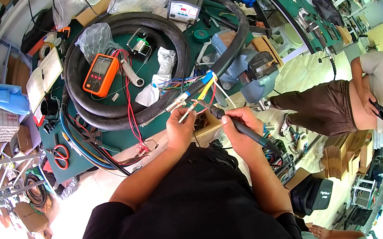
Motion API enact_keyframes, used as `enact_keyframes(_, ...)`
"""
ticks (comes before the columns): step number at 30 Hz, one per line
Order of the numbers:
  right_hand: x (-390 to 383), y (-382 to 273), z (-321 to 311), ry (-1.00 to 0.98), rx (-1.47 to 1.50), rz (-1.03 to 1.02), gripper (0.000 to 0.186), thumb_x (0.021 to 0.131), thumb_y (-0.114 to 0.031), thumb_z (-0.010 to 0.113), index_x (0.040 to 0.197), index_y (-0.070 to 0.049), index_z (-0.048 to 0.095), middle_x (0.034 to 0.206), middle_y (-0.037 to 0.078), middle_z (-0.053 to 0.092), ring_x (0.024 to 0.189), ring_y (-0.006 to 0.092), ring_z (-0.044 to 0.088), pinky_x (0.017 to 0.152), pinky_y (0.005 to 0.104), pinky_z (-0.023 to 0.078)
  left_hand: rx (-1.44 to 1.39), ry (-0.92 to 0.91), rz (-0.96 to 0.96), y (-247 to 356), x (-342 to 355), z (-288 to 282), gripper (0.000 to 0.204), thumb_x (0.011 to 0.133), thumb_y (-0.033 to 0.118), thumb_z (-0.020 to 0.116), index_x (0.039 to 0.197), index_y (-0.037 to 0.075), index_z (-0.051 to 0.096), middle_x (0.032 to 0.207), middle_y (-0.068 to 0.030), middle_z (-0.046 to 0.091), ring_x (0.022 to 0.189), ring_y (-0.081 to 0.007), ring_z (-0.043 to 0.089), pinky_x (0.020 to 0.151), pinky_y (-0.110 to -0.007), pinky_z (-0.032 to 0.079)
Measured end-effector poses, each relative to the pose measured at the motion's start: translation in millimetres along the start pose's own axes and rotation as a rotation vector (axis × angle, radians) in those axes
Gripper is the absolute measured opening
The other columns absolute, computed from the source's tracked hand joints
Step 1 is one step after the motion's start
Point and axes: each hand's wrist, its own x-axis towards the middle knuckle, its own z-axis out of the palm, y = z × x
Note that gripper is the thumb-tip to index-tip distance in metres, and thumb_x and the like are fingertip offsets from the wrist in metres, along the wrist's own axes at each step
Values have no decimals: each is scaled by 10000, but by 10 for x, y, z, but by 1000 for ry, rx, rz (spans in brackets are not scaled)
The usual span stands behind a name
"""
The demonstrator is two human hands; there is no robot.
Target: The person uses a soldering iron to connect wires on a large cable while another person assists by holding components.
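My right hand [245, 127] is closed around the dark handle of a soldering iron [216, 111], its tip pointing left. In my left hand [180, 130], fingers pinch a small metal connector piece [187, 112], close to the iron's tip; whether they touch is too small to tell. Beside it lies a silvery cylindrical connector [178, 102]. A yellow wire [206, 90] and several thin coloured wires fan out from the blue-wrapped end of a thick black cable [233, 52].
The cable lies coiled on the green bench around an orange multimeter [100, 75], a solder reel [141, 46] and crumpled white wrapping [164, 62]. A soldering station [186, 2] stands behind, a blue vise [256, 77] to the right. Red-handled scissors [60, 156] lie left. Another person [331, 102] stands right, holding a phone.
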Motion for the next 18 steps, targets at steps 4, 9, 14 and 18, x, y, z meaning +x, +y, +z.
enact_keyframes(4, -8, 15, -9, 2, -19, 14, 92, 839, -8, 649, 888, 13, 573, 692, 15, 588, 600, 30, 502, 524, 190, 404, 6, -3, -2, -3, 3, -4, 208, 854, 173, 679, 897, -5, 580, 716, -24, 593, 530, -47, 489, 470, -234, 393)
enact_keyframes(9, -6, 19, 1, 19, 7, 16, 93, 840, -16, 651, 882, 14, 574, 685, 17, 587, 596, 32, 501, 519, 195, 402, -17, -8, -3, -5, 3, -1, 210, 855, 179, 681, 898, -2, 584, 717, -23, 593, 528, -47, 482, 472, -237, 391)
enact_keyframes(14, -5, 5, -5, 25, -9, 5, 102, 840, -31, 657, 881, 12, 575, 686, 25, 596, 596, 37, 505, 523, 200, 407, 5, -5, 17, -98, 39, -16, 208, 857, 180, 679, 891, -3, 586, 730, -23, 594, 541, -43, 472, 484, -236, 391)
enact_keyframes(18, -11, 1, -2, 43, 10, 0, 102, 839, -32, 657, 878, 12, 574, 688, 27, 599, 598, 40, 507, 527, 201, 409, -2, -11, -19, -32, 16, -14, 211, 853, 183, 681, 885, -4, 587, 734, -25, 594, 550, -44, 469, 500, -239, 395)
